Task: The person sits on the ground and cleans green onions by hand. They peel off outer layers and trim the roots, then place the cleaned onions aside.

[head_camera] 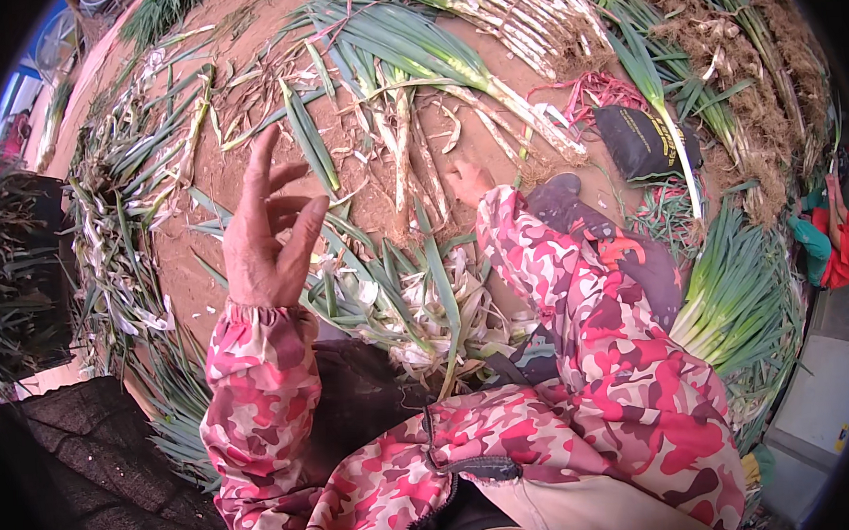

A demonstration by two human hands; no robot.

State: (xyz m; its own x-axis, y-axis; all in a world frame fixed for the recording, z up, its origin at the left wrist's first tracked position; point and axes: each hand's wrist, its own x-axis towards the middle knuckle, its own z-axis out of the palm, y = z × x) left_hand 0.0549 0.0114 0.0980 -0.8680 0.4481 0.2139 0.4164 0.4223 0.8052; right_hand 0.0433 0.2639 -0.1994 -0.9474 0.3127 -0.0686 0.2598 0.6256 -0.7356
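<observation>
My left hand [268, 230] is raised with its fingers apart and nothing in it. My right hand [469, 182] is low over the ground, beside the roots of several green onions [404, 144]; its fingers look curled, and whether they hold anything is hidden. Beyond it, a tied bunch of green onions [449, 55] lies with its leaves to the upper left. Stripped leaves and pale onion skins [426, 301] are heaped between my legs. One cleaned green onion [678, 151] lies across a black printed bag [634, 142] to the right.
Unpeeled onions with brown roots [723, 48] are piled at the upper right. Trimmed onions [728, 292] lie at my right side. Pink twine [603, 94] is beside the black bag. Leaf waste [120, 230] lines the left, near a dark cloth [111, 468]. Another person's arm [833, 207] shows at far right.
</observation>
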